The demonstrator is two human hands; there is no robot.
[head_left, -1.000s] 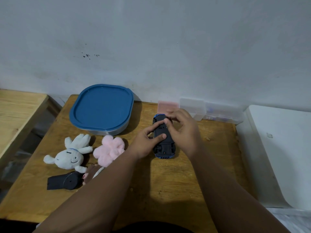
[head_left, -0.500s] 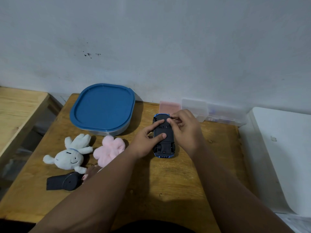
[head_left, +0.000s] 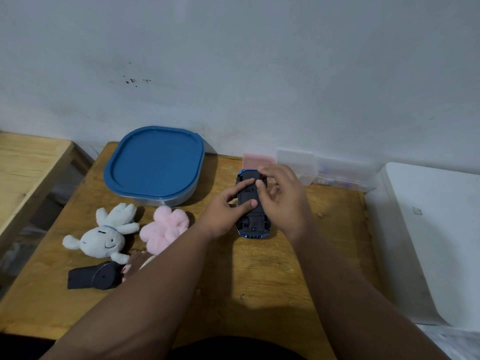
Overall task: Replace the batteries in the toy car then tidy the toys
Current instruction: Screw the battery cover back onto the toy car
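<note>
A blue toy car (head_left: 251, 224) lies upside down on the wooden table (head_left: 259, 281), its black underside facing up. My left hand (head_left: 223, 211) holds the car from the left, thumb and forefinger pressed on the underside. My right hand (head_left: 283, 198) rests on the car's right side, fingertips on the far part of the underside. A white plush rabbit (head_left: 104, 236) and a pink plush (head_left: 165, 228) lie to the left. A black remote-like piece (head_left: 93, 276) sits near the front left.
A container with a blue lid (head_left: 155, 165) stands at the back left. A pink box (head_left: 257, 159) and clear plastic boxes (head_left: 324, 170) line the wall. A white bin (head_left: 436, 229) stands to the right, and another wooden surface (head_left: 26, 165) to the left.
My right hand's fingers have shifted a little on the far end of the car's underside. The car and my left hand stay in place.
</note>
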